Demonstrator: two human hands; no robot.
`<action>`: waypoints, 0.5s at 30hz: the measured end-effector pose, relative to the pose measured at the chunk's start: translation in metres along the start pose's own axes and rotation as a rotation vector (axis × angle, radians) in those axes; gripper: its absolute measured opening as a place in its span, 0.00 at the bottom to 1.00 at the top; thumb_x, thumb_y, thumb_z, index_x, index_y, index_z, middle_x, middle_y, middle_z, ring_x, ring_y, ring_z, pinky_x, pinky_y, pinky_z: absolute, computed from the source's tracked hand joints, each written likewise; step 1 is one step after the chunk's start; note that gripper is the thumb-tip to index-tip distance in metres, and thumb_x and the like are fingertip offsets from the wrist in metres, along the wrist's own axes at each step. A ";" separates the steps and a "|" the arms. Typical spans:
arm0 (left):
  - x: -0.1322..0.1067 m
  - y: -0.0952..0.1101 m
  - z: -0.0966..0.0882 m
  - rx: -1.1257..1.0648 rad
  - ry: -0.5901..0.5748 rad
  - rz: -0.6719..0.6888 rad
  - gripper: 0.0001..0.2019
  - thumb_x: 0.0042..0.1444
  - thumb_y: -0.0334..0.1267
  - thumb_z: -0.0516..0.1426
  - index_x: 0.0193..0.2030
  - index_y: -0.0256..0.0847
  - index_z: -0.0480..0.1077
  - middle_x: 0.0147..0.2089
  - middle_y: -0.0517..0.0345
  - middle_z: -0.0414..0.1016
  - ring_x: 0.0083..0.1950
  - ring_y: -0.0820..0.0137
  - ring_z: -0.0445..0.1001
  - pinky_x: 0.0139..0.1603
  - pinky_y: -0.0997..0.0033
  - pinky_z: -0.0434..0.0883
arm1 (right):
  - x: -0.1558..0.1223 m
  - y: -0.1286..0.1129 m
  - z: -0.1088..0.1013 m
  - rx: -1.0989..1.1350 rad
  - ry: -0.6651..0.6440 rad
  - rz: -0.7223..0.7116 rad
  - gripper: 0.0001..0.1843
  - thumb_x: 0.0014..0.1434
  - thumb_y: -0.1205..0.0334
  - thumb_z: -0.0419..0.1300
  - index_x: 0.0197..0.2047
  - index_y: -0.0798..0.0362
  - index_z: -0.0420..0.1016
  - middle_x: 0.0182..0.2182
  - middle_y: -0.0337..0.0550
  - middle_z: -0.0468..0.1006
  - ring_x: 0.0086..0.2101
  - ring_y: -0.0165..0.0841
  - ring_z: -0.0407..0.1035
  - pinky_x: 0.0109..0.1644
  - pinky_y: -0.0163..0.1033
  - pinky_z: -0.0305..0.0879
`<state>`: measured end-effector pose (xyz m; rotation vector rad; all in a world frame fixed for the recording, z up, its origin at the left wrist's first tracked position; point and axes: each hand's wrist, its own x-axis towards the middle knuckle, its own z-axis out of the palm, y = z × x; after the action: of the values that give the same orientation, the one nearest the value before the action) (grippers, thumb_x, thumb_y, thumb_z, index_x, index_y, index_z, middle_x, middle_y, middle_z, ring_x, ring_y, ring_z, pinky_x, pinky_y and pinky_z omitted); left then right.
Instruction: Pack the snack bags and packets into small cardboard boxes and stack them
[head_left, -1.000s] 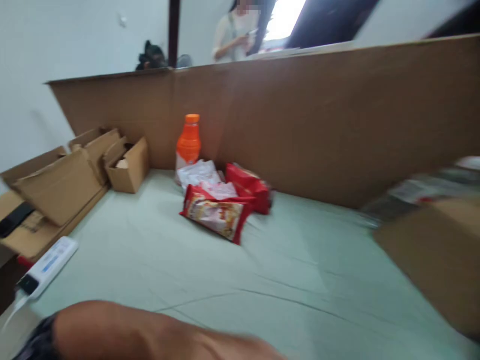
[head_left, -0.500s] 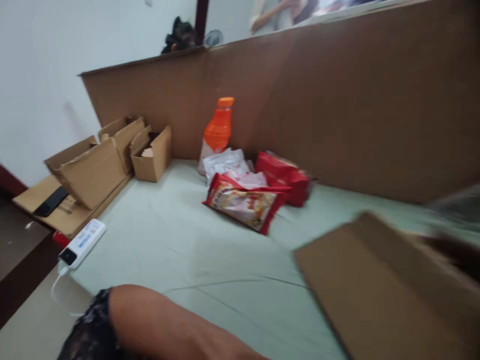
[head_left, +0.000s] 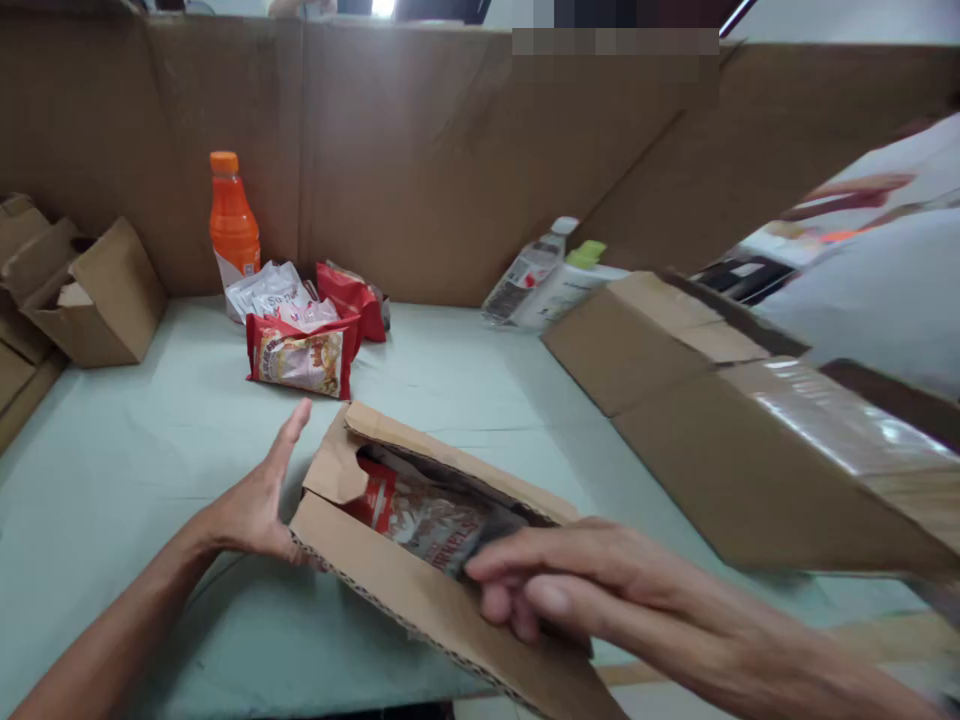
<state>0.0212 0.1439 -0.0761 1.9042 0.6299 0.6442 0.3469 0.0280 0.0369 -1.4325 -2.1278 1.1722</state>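
Note:
An open cardboard box [head_left: 450, 590] sits tilted across the front of the table. Inside it lies a red and clear printed packet [head_left: 420, 515], partly hidden by the box walls. My left hand [head_left: 255, 505] is at the box's left end, thumb spread upward; its lower fingers reach the corner and are partly hidden. My right hand [head_left: 600, 590] reaches over the box's opening from the right. Its index finger extends to the packet, the other fingers are bent, and I see no grip on anything.
Behind the box are red snack packets [head_left: 300, 360], white packets [head_left: 270, 290] and an orange drink bottle [head_left: 234, 230]. Small cardboard boxes [head_left: 112, 300] stand left. A clear bottle [head_left: 525, 270], a white green-capped bottle [head_left: 574, 285] and a large carton [head_left: 675, 440] are right.
My view has swung right and down. The cardboard box, blurred at the right edge before, is now in front of me, with both hands at it.

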 end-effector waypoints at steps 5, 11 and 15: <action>0.042 -0.006 -0.002 -0.067 -0.147 0.003 0.74 0.41 0.63 0.71 0.78 0.46 0.20 0.81 0.37 0.39 0.78 0.40 0.49 0.75 0.37 0.52 | 0.024 0.019 0.005 -0.662 0.247 -0.170 0.22 0.65 0.56 0.58 0.59 0.52 0.78 0.58 0.55 0.79 0.54 0.50 0.76 0.53 0.55 0.79; 0.026 0.001 0.007 -0.017 -0.096 -0.011 0.67 0.45 0.56 0.71 0.80 0.42 0.31 0.81 0.39 0.34 0.80 0.38 0.39 0.77 0.36 0.41 | 0.039 0.032 0.020 -0.966 0.290 -0.146 0.31 0.57 0.58 0.66 0.62 0.63 0.73 0.51 0.63 0.81 0.46 0.52 0.79 0.46 0.52 0.81; 0.018 0.002 0.011 0.012 -0.080 -0.019 0.66 0.45 0.57 0.70 0.80 0.41 0.32 0.81 0.38 0.36 0.79 0.37 0.41 0.76 0.33 0.42 | 0.049 0.025 0.036 -0.771 0.123 0.006 0.22 0.57 0.62 0.64 0.56 0.54 0.78 0.48 0.55 0.84 0.43 0.49 0.81 0.42 0.48 0.79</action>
<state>0.0415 0.1484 -0.0754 1.9229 0.6009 0.5509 0.3174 0.0587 -0.0126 -1.7266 -2.6077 0.2196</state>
